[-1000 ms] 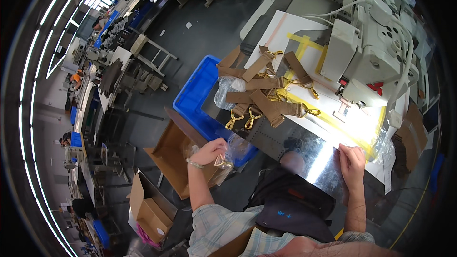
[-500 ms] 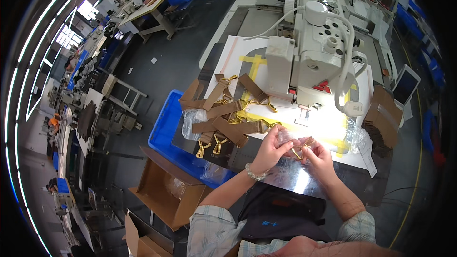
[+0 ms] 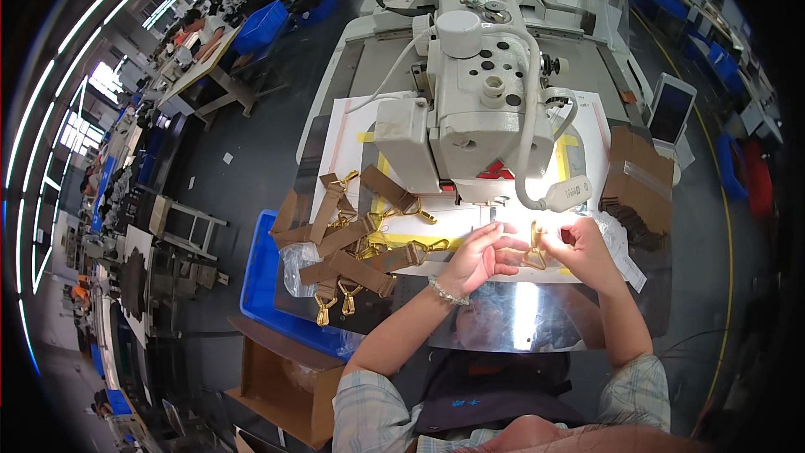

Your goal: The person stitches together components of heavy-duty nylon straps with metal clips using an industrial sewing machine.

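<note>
My right hand (image 3: 583, 250) pinches a gold metal snap hook (image 3: 534, 253) under the bright lamp, just in front of the sewing machine head (image 3: 490, 109). Beside it on the left, my left hand (image 3: 480, 263) is open with fingers spread and nothing visible in it. Left of that hand lies a pile of brown webbing straps (image 3: 348, 237) with gold hooks fitted to them. A crumpled clear plastic bag (image 3: 300, 268) rests at the pile's left edge. Glare partly washes out the hook and the fingertips.
A blue bin (image 3: 262, 273) sits left of the machine table, with an open cardboard box (image 3: 285, 386) below it. Folded brown pieces in a carton (image 3: 637, 180) stand at the right, near a tablet-like screen (image 3: 671, 109). A shiny metal plate (image 3: 495, 319) covers the table's front.
My hands have come apart; the left has let go of the clear plastic and opened. The hook stays in my right hand, now raised nearer the machine. The view has shifted.
</note>
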The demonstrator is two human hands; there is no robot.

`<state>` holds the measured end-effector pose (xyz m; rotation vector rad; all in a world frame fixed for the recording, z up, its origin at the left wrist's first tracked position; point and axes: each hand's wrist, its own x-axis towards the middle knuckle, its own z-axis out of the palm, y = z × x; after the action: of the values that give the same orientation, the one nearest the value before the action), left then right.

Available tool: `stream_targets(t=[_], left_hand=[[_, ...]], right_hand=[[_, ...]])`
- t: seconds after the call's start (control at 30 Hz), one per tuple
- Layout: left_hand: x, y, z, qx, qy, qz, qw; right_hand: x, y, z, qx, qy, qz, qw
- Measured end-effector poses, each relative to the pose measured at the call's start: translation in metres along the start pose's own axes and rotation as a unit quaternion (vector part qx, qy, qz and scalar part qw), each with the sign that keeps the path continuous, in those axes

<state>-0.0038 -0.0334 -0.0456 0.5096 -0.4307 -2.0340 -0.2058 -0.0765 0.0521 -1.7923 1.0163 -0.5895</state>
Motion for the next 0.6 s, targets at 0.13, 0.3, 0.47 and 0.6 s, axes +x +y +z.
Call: stream_targets(t=[0.13, 0.3, 0.47, 0.6], left_hand=[[-0.003, -0.011, 0.000, -0.053, -0.006, -0.021, 0.998], [-0.006, -0.021, -0.007, -0.053, -0.048, -0.063, 0.995], [-0.004, -0.018, -0.003, 0.005, -0.038, -0.056, 0.998], [-0.006, -0.022, -0.003, 0.074, -0.059, -0.076, 0.993]], right_hand=[[-0.008, -0.016, 0.000, 0.174, -0.020, 0.062, 0.983], [-0.003, -0.003, -0.008, 0.029, -0.082, 0.055, 0.995], [-0.017, 0.005, -0.012, 0.091, 0.022, 0.088, 0.992], [-0.026, -0.012, -0.019, 0.080, 0.012, 0.050, 0.995]])
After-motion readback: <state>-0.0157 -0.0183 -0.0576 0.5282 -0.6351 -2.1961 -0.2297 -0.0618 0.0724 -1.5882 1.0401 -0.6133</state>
